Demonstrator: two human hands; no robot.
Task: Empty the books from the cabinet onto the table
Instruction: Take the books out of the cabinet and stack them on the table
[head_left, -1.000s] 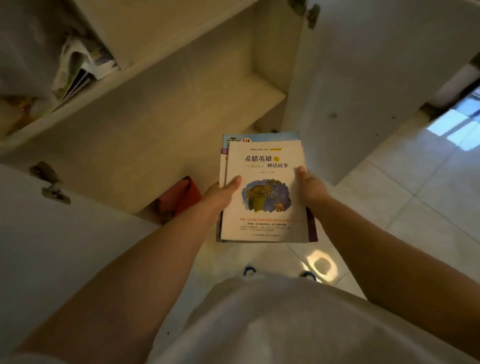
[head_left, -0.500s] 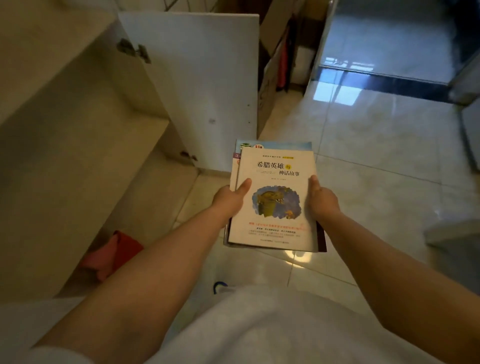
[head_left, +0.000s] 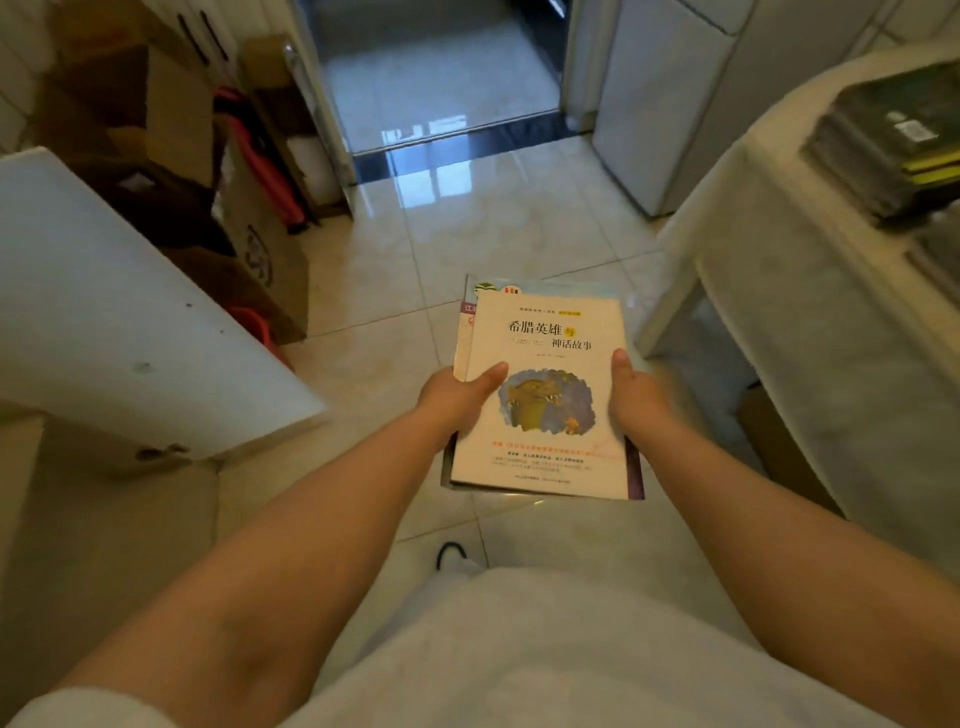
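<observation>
I hold a small stack of books (head_left: 545, 332) flat in front of me over the tiled floor. The top one has a cream cover with Chinese lettering and a blue-green picture. My left hand (head_left: 457, 397) grips the stack's left edge with the thumb on top. On the right edge, my right hand (head_left: 636, 397) grips the same way. The open white cabinet door (head_left: 114, 322) stands at the left; the cabinet's inside is out of view. The table (head_left: 810, 270), under a pale cloth, is at the right with a pile of dark books (head_left: 898, 140) on it.
Cardboard boxes (head_left: 249, 234) and a red item lean against the wall behind the cabinet door. A doorway (head_left: 436, 93) with a dark threshold opens straight ahead, and a white appliance (head_left: 670, 98) stands right of it. Glossy floor tiles (head_left: 483, 218) lie between cabinet and table.
My view has swung right, from the cabinet shelves to the floor, doorway and table. Both hands keep the same grip on the stack, which stays in front of me.
</observation>
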